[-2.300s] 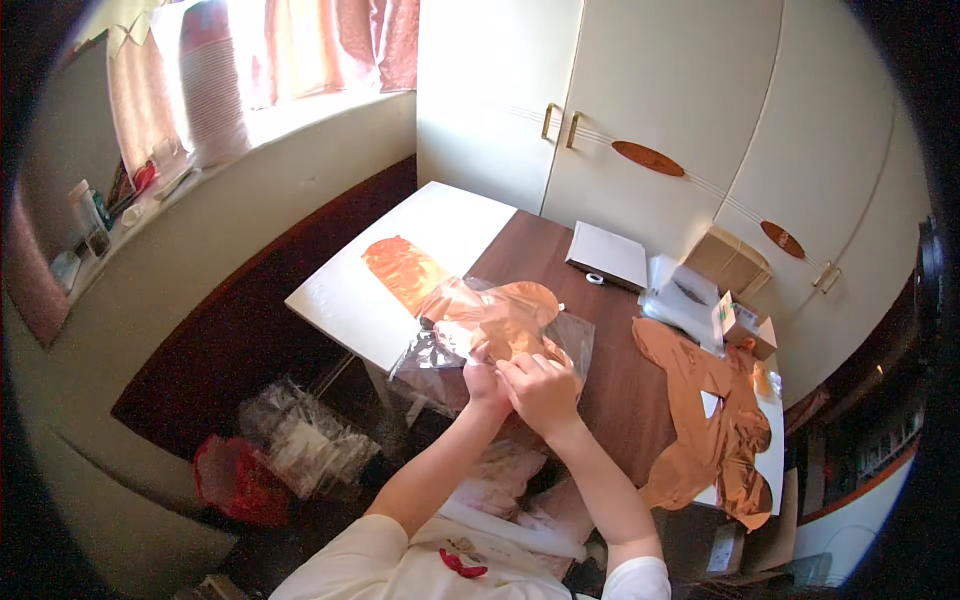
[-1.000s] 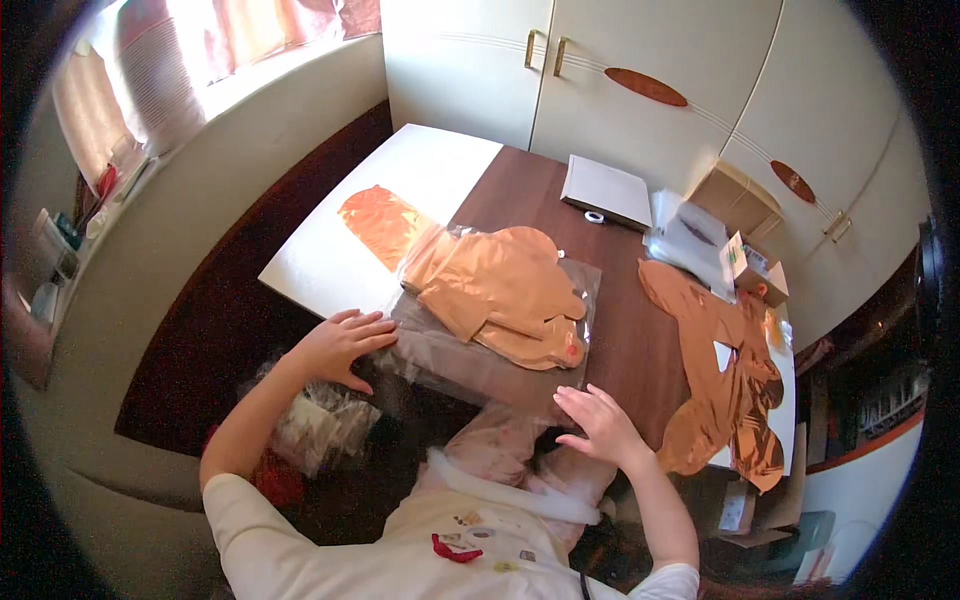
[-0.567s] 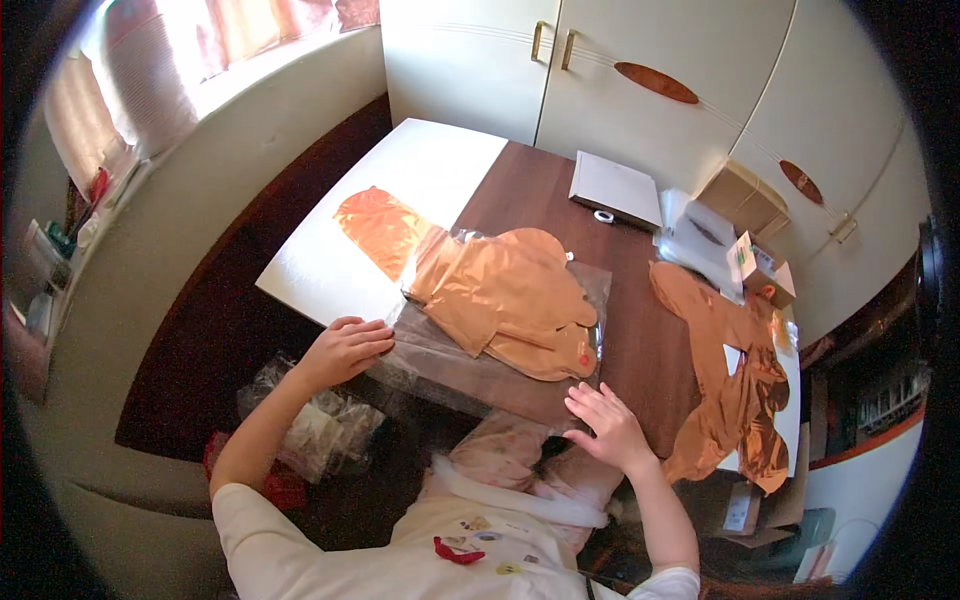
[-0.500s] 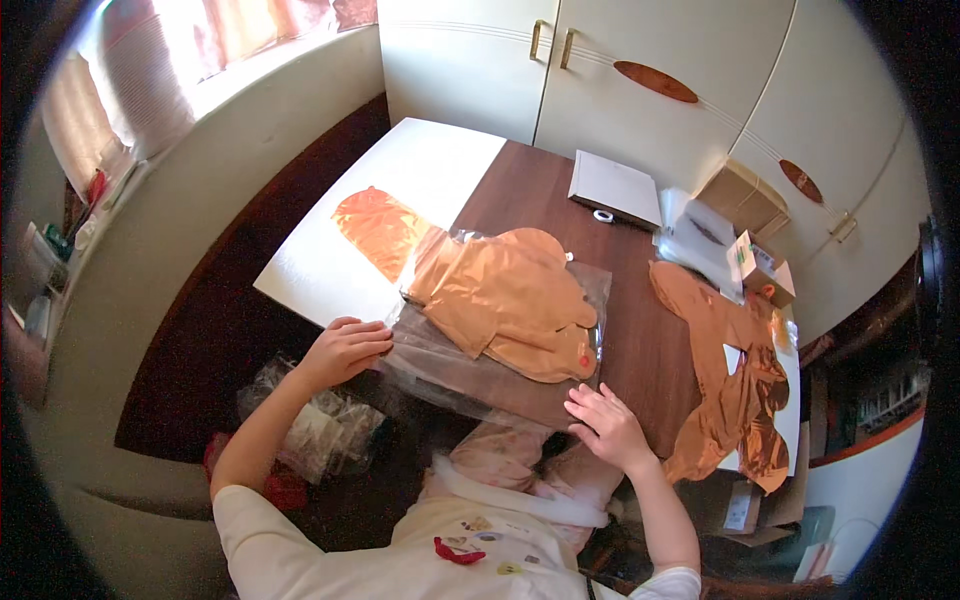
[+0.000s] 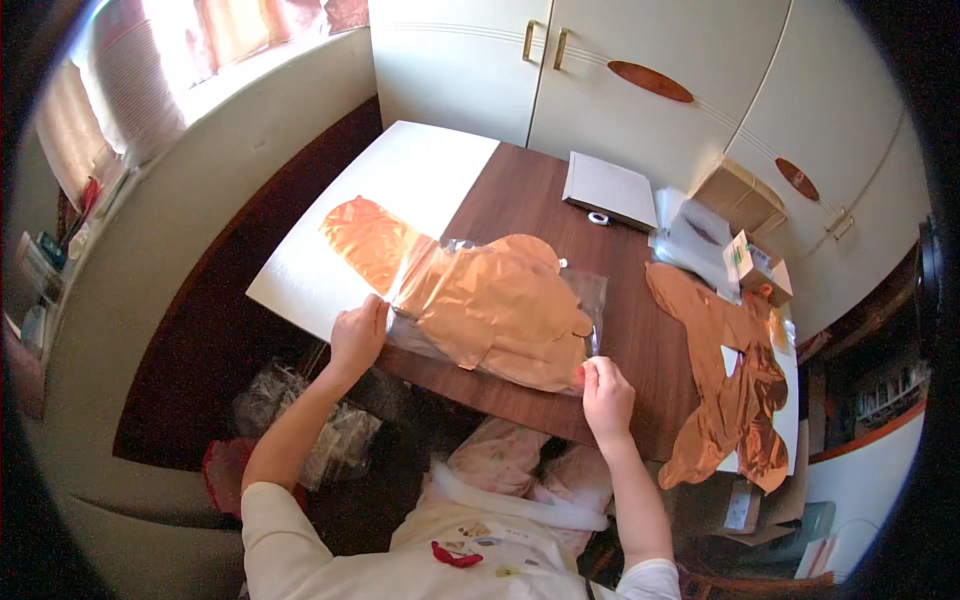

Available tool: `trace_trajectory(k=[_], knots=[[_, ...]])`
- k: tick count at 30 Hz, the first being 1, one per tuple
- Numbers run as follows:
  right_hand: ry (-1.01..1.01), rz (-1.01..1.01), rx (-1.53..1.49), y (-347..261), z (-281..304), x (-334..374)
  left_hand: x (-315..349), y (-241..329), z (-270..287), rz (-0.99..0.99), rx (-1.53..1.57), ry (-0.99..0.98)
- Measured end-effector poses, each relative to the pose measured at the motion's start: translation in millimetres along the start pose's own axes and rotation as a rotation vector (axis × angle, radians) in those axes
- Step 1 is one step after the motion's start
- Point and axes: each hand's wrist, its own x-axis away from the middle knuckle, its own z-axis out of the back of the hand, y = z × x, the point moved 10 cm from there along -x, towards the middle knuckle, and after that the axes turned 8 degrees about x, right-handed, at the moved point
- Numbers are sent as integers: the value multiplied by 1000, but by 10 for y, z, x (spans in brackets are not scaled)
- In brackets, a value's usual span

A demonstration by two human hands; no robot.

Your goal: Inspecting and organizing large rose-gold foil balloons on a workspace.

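Observation:
A flat, copper-orange foil balloon [image 5: 500, 310] lies partly inside a clear plastic bag [image 5: 597, 292] in front of me. One end of the foil sticks out toward the far left, over the white part of the table. My left hand [image 5: 357, 342] is closed at the bag's near left corner, fingers pinched together on the film. At the near right corner my right hand [image 5: 608, 398] pinches the plastic beside a small red spot on the foil. Further right lie more copper foil balloons [image 5: 735, 370], flat and overlapping one another.
The table [image 5: 640, 330] is brown with white end sections. At its back are a white flat box [image 5: 610, 188], a small white ring [image 5: 598, 218], a stack of clear bags [image 5: 697, 236] and cardboard boxes [image 5: 742, 195]. Crumpled clear plastic [image 5: 330, 440] sits low on the left.
Both hands have gone from lying open by the bag to pinching its near corners. The plastic flap that hung toward me no longer spreads over the table's near edge.

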Motion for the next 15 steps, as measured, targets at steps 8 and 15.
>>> trace_trajectory(k=[8, 15], knots=[[-53, -52, 373, -106, 5, -105, -65, 27, -103, 110, -258, -52], [-282, -217, -306, 436, -372, -228, -205, -421, -343, 435, 371, -290]])
